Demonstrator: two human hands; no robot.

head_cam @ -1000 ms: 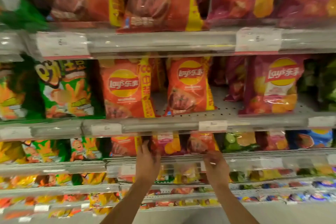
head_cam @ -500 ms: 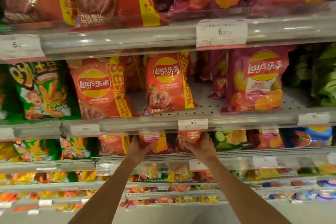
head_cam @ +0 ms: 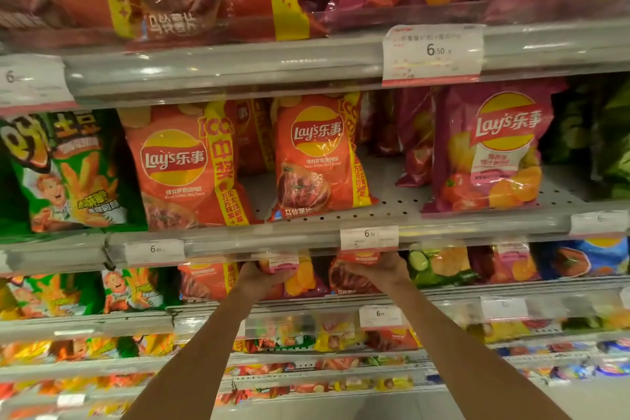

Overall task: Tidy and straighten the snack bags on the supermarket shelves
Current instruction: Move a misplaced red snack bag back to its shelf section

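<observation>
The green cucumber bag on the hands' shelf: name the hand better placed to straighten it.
Right. The right hand sits directly beside the green cucumber bag; the left hand grips a bag further left.

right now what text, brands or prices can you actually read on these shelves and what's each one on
"Lay's 乐事": left orange bag
"Lay's 乐事": middle orange bag
"Lay's 乐事": magenta bag
"6.50": upper shelf price tag
"6.50": middle shelf price tag
"马铃薯片": top-shelf red bag
Yellow stripe "中奖": left orange bag
Too blurred to read: green bag lettering, flavour lines, remaining tags, and the bags each hand grips.
</observation>
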